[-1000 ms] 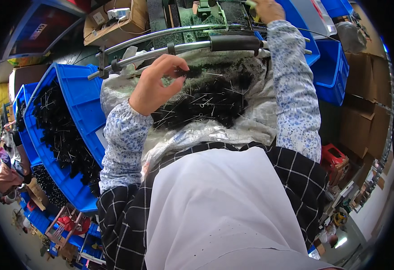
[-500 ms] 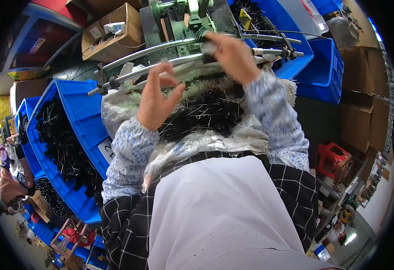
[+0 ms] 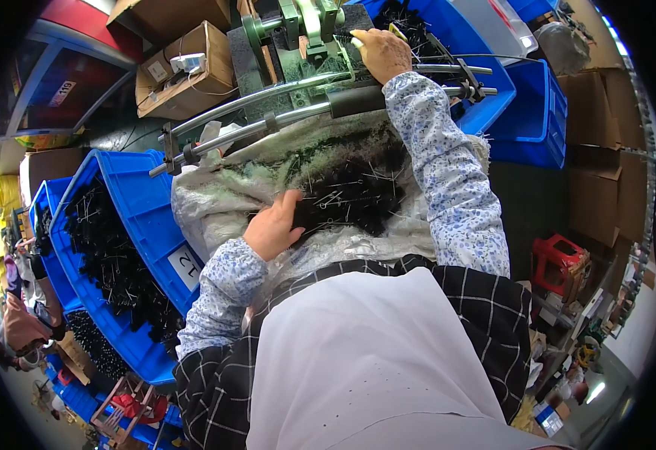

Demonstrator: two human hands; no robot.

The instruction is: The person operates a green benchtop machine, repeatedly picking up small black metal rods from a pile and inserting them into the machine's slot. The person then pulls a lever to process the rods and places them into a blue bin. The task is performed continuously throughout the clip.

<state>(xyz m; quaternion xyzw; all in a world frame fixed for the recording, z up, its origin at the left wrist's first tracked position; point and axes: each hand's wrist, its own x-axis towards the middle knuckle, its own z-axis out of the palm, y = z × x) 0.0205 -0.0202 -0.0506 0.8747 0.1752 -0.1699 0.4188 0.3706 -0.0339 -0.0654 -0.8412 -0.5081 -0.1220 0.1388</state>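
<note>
A heap of small black wire brushes (image 3: 350, 196), with thin metal stems and some ring ends, lies on a pale plastic sack (image 3: 215, 196) in front of me. My left hand (image 3: 274, 225) rests at the heap's left edge, thumb and forefinger apart, holding nothing that I can see. Beyond the steel rails, my right hand (image 3: 386, 56) is closed beside the green machine (image 3: 313, 34). Pale covers show on its fingertips. A dark bristly piece (image 3: 343, 39), apparently a small brush, shows at those fingertips; the grip itself is partly hidden.
Two curved steel rails (image 3: 272, 120) cross between the sack and machine. A blue crate (image 3: 144, 214) of black brushes stands at left; another blue bin (image 3: 485, 45) is at far right. A cardboard box (image 3: 185, 71) holds a white device. A red stool (image 3: 557, 262) stands right.
My right hand has moved farther away and right, beside the machine. My left hand has come down and nearer, from above the heap to its left edge.
</note>
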